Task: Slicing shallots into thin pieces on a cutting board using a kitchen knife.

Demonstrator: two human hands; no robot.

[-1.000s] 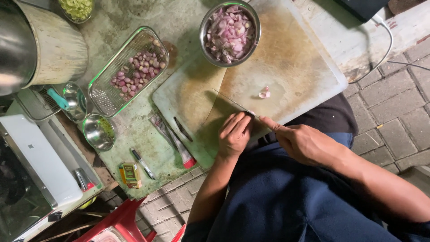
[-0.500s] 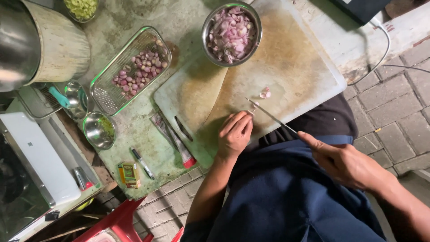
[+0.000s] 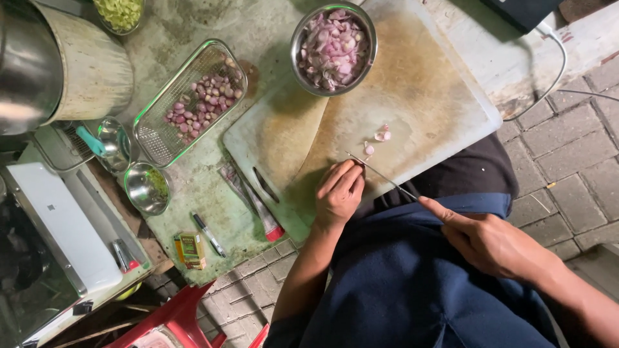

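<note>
Knife (image 3: 382,175) drawn back from its earlier spot over the board (image 3: 412,96), gripped in right hand (image 3: 493,241); left hand (image 3: 338,192) fingers curled, contents hidden. Slices (image 3: 377,138) now lie freed.

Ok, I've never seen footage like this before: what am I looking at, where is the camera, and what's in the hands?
There is no machine here: a person works with two bare hands, and the single camera sits on their head, looking straight down.

The left hand is curled at the near edge of a worn white cutting board, fingers bunched as if pinching something small; what it is cannot be seen. The right hand holds a thin knife, its blade reaching across to the left hand's fingertips.

On the board lie a few shallot pieces and a steel bowl of sliced shallots. Left of the board, a wire basket holds whole peeled shallots. Nearer the person are a small steel bowl, a pen and a small yellow box.
</note>
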